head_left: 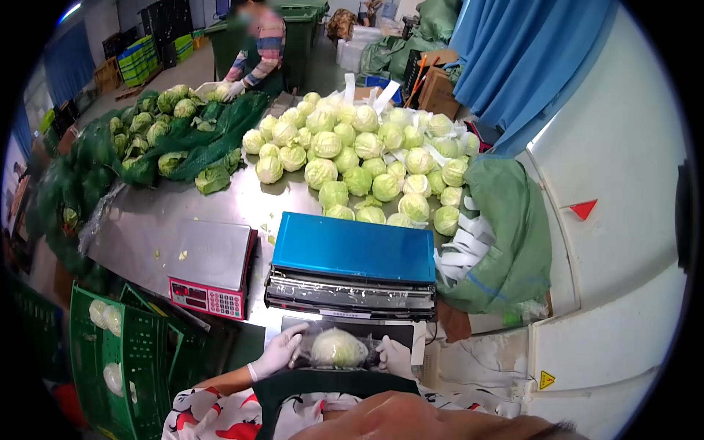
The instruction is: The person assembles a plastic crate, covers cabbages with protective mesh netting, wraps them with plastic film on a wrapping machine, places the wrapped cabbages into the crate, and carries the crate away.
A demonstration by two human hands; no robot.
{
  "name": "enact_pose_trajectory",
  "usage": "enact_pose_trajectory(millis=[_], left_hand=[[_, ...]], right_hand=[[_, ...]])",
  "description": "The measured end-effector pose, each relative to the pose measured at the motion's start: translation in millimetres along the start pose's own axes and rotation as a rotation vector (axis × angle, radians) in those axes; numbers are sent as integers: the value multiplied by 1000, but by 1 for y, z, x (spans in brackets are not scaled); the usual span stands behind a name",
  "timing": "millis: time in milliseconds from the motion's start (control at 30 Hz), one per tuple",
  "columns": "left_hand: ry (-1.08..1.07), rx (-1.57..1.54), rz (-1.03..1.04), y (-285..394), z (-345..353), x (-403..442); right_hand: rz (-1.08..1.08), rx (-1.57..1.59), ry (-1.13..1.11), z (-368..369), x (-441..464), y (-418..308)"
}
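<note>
A pale green cabbage [337, 347] sits in clear plastic film [314, 339] on the dark plate in front of the wrapping machine [352, 249], which has a blue lid. White gloves cover both hands. My left hand [279, 350] is at the film's left edge, its fingers and thumb closing on the plastic. At the right side, my right hand [397, 357] pinches the film with bent fingers. The cabbage lies between the two hands, and neither hand appears to touch it directly.
Many cabbages [359, 147] are heaped behind the machine. A red-edged scale [213, 264] stands left, above green crates [132, 367] with wrapped cabbages. Green netting [220, 132] holds more cabbages. A green sack [506, 235] with white strips stands right. A co-worker [257, 51] works at the back.
</note>
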State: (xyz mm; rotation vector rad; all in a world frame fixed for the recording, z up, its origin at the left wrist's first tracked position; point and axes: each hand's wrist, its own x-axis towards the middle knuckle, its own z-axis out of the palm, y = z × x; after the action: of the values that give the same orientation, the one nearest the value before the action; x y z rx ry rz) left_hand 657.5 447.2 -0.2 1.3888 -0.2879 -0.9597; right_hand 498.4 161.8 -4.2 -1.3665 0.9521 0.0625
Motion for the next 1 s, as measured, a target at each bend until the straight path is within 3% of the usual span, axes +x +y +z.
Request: enact_pose_trajectory(millis=[33, 133, 167, 200, 267, 367, 467, 500, 567, 600, 633, 667, 700, 733, 800, 833, 867, 933, 967, 1000], left_hand=[[-47, -2, -21, 8, -2, -6], [-52, -28, -227, -22, -16, -1], [-30, -38, -319, -58, -27, 6], [-18, -25, -258, -184, -52, 34], [-33, 253, -253, -146, -14, 22], [-169, 162, -369, -179, 3, 45], [-294, 692, -37, -145, -5, 33], [-295, 675, 124, -173, -17, 39], [-307, 1083, 448, -135, -29, 39], [-160, 887, 134, -36, -10, 12], [-93, 579, 559, -29, -14, 18], [-13, 296, 805, -26, -13, 41], [18, 146, 249, 45, -4, 11], [17, -155, 338, 57, 2, 18], [100, -231, 407, 84, 3, 10], [86, -82, 529, 86, 0, 5], [75, 65, 648, 87, -4, -1], [-375, -220, 409, 63, -32, -14], [-510, -253, 95, 70, -44, -38], [-483, -282, 68, 55, -59, -45]], right_hand=[[68, -13, 8, 1, 4, 3], [-425, -1000, 29, -21, 44, 105], [-347, -1107, -11, -23, 60, 158], [-287, -1126, -47, -20, 54, 169], [-224, -1057, -88, -13, 42, 160], [-200, -914, -155, -4, 22, 122], [-168, -630, -312, 15, -1, 72], [-149, -507, -397, 28, -8, 53], [-104, -268, -603, 58, -19, 14], [-73, -160, -706, 76, -22, -5], [-46, -66, -790, 94, -22, -22], [-6, 27, -861, 112, -21, -37], [11, 82, -905, 127, -20, -48], [18, 125, -946, 139, -15, -59], [-106, 125, -1036, 154, -4, -70], [-407, 61, -1194, 156, 22, -57], [-265, 132, -1108, 161, 18, -54], [20, 276, -923, 174, 9, -46], [-508, -201, -888, 178, 26, -38], [-819, -489, -690, 181, 37, -27]])
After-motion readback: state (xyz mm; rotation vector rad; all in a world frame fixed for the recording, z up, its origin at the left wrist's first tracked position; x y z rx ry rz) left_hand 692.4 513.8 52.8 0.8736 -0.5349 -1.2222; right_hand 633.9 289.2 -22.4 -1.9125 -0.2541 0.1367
